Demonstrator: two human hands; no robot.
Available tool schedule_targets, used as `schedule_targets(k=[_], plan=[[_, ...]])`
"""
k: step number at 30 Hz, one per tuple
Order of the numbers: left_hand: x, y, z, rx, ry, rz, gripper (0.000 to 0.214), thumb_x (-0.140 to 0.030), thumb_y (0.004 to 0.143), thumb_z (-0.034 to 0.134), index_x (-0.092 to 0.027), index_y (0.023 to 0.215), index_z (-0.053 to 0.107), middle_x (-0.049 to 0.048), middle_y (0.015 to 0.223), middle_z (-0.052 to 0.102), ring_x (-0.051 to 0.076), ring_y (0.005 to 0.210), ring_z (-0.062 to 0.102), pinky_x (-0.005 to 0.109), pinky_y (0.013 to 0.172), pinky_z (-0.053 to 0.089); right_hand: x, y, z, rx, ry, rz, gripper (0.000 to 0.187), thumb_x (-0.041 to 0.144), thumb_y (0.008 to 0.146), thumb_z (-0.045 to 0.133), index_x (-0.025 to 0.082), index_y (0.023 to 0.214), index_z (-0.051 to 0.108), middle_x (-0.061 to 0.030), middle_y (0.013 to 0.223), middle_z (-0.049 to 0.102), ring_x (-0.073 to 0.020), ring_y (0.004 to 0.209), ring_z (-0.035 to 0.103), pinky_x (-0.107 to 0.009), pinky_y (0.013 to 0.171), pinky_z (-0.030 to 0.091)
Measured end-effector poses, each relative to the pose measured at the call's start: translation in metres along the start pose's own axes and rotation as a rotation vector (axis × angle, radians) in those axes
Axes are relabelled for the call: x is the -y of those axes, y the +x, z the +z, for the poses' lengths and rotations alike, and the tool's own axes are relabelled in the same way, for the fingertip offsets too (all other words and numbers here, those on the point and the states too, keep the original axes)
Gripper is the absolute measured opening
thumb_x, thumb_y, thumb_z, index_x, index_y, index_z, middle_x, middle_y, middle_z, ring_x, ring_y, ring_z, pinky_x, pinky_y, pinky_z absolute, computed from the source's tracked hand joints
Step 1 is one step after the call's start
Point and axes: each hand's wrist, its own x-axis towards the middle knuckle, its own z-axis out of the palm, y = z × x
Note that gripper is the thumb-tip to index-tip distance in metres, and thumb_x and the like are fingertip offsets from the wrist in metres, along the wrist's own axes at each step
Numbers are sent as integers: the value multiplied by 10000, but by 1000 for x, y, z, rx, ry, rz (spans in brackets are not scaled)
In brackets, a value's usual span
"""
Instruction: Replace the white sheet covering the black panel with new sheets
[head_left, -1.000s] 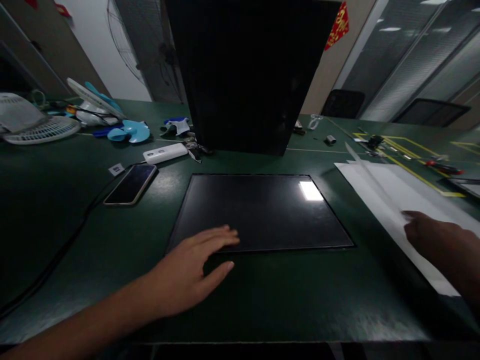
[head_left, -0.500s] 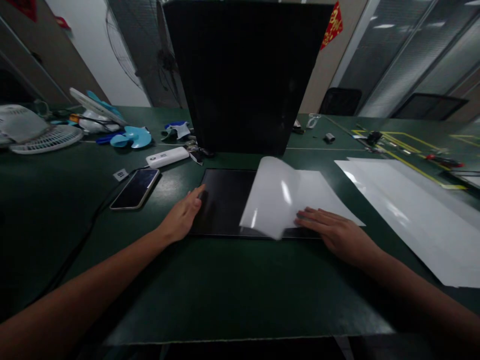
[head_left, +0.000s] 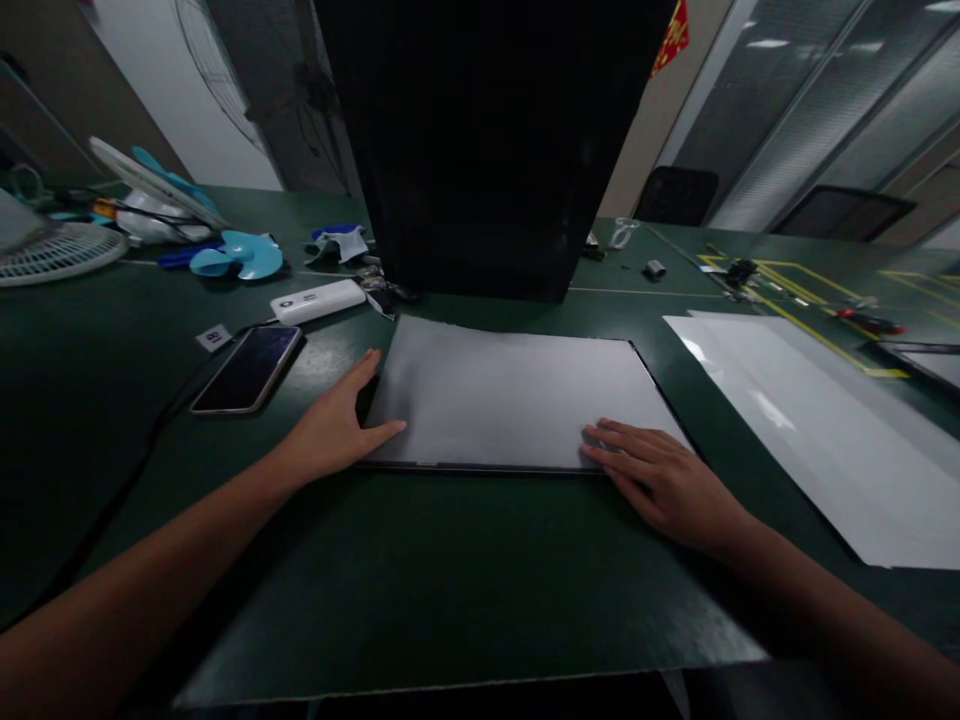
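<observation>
A thin white sheet lies over a flat dark panel, whose black edge shows along the right side and the front. At the sheet's left end my left hand is open, thumb stretched over the front left corner and fingers along the left edge. My right hand lies flat and open on the sheet's front right part, fingertips pointing left. Neither hand grips anything.
Behind the panel stands a large black screen-like board. On the left are a phone, a white power bank, and fan parts with blue blades. More white sheets lie on the right of the green table.
The sheet, curled up over the right half before, now lies spread across the panel. My left hand has shifted slightly left, its thumb now over the corner. My right hand stays in place.
</observation>
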Motion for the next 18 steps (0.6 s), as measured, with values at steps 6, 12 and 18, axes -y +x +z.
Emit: schedule_targets(k=[6,12,18], plan=[[-7,-5,-2,167,205,88,730,-717,908,572,-316,1517,553,54,1778,139,440,1550,339,638,1174,425,-8,-6,-6,-4,-25,33,446,255,1004,545,299,1438,637,-48,1498,618,-272,1389,565,-534,1086,537],[-9,-7,-2,198,269,135,711,-723,918,544,-304,1491,580,84,1711,353,388,1552,361,631,1202,383,-106,-41,-34,-20,-378,718,681,563,1048,348,122,1545,500,-225,1581,488,-367,1474,439,-568,1187,387],[-5,-7,0,190,266,140,739,-752,917,512,-300,1499,568,77,1706,365,366,1561,348,614,1228,348,-196,-100,-22,255,-324,1282,1134,927,852,224,23,1458,545,-382,1457,515,-555,1347,505,-700,999,465]])
